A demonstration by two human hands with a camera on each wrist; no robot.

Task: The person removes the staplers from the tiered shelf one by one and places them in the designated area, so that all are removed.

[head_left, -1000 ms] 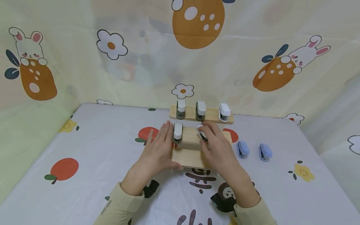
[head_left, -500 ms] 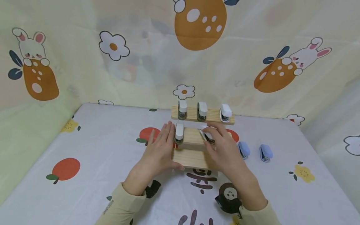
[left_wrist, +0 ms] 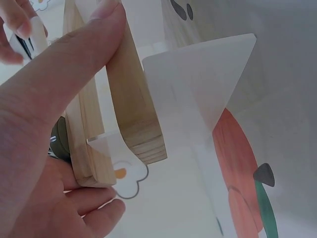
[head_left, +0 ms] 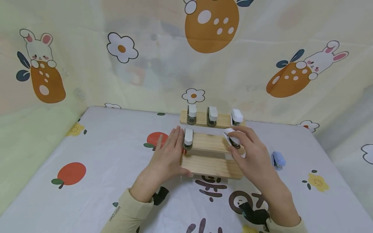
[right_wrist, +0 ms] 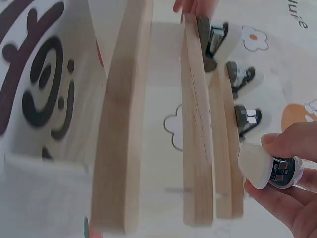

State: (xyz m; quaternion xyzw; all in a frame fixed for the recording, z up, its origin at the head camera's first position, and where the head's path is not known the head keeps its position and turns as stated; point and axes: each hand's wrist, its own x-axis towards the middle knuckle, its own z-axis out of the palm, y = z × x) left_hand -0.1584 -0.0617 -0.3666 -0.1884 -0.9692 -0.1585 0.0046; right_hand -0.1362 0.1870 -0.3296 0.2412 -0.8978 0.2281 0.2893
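Note:
My right hand (head_left: 254, 155) pinches a small white stapler (head_left: 232, 138) between thumb and fingers. It is tilted over the right end of the middle plank (head_left: 211, 142) of a stepped wooden rack; I cannot tell whether they touch. The right wrist view shows the white stapler's cap (right_wrist: 255, 164) and dark inside. My left hand (head_left: 164, 161) lies along the rack's left end, fingers straight, thumb against the front plank (head_left: 211, 165). Beside its fingertips a white-topped stapler (head_left: 188, 138) stands on the middle plank. In the left wrist view the thumb (left_wrist: 74, 59) crosses the front plank.
Three white-topped staplers, the left one (head_left: 191, 114) among them, stand on the rear plank (head_left: 201, 119). A blue stapler (head_left: 278, 160) lies on the tablecloth right of my right hand. Translucent side panels (left_wrist: 198, 84) support the planks. A printed cloth (head_left: 157, 74) hangs behind.
My right hand has moved right along the middle plank with the white stapler. One of two blue staplers is now hidden behind that hand. The left hand stays against the rack.

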